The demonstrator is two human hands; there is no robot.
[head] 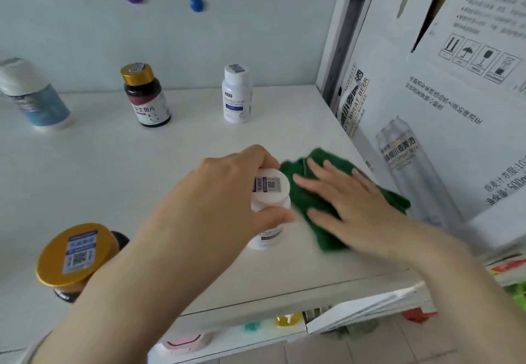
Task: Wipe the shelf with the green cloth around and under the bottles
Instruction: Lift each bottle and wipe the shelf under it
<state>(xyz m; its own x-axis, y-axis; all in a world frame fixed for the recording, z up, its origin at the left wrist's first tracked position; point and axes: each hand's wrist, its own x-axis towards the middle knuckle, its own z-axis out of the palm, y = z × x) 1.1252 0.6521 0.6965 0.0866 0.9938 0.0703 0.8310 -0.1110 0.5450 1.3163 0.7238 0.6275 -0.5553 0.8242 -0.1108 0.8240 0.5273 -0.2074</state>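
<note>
Left grip [225, 187] is clamped on a white bottle [270, 185]. Green cloth [301, 198] is held down by the flat-fingered right grip [355, 207].

Green cloth [313, 193], white shelf [142, 170], gold caps [75, 252].

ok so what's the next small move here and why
Probably slide the green cloth leftward across the patch where the white bottle is. The right hand lies flat on the cloth just right of the bottle, and the left hand grips the bottle at its cap, seemingly to clear that bit of shelf.
</note>
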